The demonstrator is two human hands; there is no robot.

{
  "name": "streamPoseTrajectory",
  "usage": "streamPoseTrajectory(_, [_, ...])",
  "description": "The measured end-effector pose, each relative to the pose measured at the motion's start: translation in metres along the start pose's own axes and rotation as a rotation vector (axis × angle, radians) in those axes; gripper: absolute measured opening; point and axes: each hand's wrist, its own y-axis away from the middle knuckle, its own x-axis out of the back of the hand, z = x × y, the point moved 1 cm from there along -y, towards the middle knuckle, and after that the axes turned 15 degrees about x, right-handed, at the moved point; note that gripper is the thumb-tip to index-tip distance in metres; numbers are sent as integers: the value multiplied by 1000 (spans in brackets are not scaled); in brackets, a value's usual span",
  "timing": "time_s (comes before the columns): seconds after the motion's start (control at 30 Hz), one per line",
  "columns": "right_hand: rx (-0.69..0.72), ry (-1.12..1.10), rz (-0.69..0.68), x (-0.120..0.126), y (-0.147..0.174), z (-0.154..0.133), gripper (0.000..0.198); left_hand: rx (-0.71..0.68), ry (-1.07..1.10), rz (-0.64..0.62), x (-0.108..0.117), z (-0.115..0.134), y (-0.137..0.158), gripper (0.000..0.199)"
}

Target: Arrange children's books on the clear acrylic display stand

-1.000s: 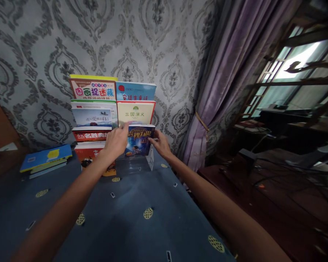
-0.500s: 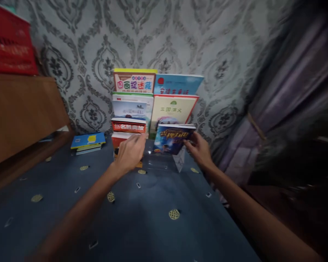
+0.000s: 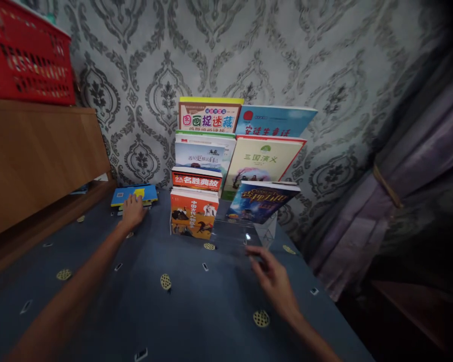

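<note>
My left hand (image 3: 133, 209) reaches to a small stack of books at the left, its fingers resting over the near edge of the blue-and-yellow top book (image 3: 148, 192). My right hand (image 3: 274, 276) hovers over the table with fingers apart and nothing in them. Ahead of it, a dark blue book (image 3: 262, 202) leans back in a clear tiered stand (image 3: 234, 230). Left of that, an orange book (image 3: 193, 215) stands in the front row, a red-titled book (image 3: 197, 181) behind it.
Higher tiers hold a cream book (image 3: 262, 160), a blue book (image 3: 275, 120) and a picture book (image 3: 209, 116) against the patterned wall. A wooden cabinet (image 3: 41, 161) with a red basket (image 3: 30, 55) stands left; a curtain (image 3: 358, 241) hangs right.
My left hand has moved from the stand's left side to the stack of books. My right hand has let go of the dark blue book and drawn back toward me. The view has shifted left.
</note>
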Motion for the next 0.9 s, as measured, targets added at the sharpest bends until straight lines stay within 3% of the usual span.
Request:
streamPoseTrajectory(0.17, [99,-143,-314,-57,19,-27,26,31,-65,-38,-31,22,-26,64])
streamPoseTrajectory(0.3, [143,-198,-376,-84,31,-28,28,37,-77,-57,-47,35,-38,60])
streamPoseTrajectory(0.47, [127,-237,-324,-85,32,-20,33,14,-85,-47,-51,38,-47,46])
streamPoseTrajectory(0.63, [88,-264,-344,-82,28,-21,30,-32,-113,-52,-48,29,-41,48])
streamPoseTrajectory(0.9, [101,-323,-356,-80,26,-25,31,-219,-127,-72,-29,-25,-2,51])
